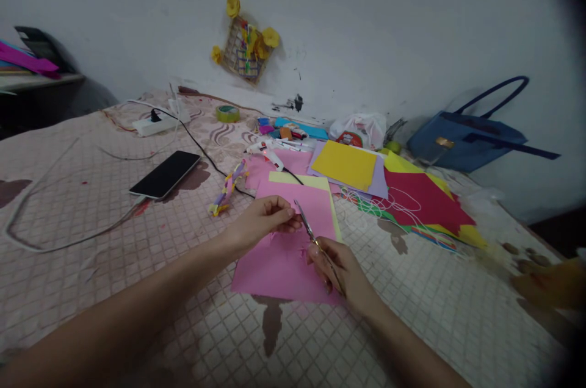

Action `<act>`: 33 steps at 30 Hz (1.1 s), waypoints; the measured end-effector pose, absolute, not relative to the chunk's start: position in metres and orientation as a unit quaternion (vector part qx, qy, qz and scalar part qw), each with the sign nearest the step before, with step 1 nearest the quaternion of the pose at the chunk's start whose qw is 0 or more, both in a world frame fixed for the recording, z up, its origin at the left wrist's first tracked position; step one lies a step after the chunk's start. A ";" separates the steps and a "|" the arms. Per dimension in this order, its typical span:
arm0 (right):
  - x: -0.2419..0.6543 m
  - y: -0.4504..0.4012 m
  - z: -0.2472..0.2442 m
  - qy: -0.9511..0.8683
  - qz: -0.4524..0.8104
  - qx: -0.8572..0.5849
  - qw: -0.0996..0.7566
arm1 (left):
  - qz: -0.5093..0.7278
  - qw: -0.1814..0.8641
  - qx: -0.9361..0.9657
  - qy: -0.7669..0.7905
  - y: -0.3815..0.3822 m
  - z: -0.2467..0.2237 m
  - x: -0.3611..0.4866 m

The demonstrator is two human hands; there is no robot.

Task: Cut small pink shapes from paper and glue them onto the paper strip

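My right hand (337,269) grips a pair of scissors (307,226), their blades pointing up and away toward the fingertips of my left hand. My left hand (274,215) is closed in a pinch just left of the blades; whatever lies between its fingers is too small to make out. Both hands are over a pink paper sheet (263,272), which lies partly over a pale yellow sheet (323,182). Tiny pink scraps show near my right fingers.
A phone (165,174) on a cable lies left, near a twisted paper strip (227,188). Beyond the sheets are a glue gun (270,155), green tape (227,113) and yellow paper (344,165). Rightward are red paper (423,197), white string (366,202) and a blue bag (467,139).
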State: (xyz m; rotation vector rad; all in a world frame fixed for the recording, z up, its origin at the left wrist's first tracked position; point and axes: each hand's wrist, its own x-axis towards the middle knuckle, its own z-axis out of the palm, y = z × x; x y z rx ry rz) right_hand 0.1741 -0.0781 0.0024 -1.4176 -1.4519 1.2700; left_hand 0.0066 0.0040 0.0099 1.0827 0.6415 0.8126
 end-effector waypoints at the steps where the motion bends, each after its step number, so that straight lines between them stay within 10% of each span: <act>1: 0.174 -0.078 0.003 -0.566 0.493 -0.551 0.364 | 0.371 0.730 0.492 0.294 0.004 0.010 0.007; 33: 0.178 -0.080 -0.005 -0.643 0.380 -0.581 0.324 | 0.388 0.684 0.538 0.304 0.005 0.014 0.005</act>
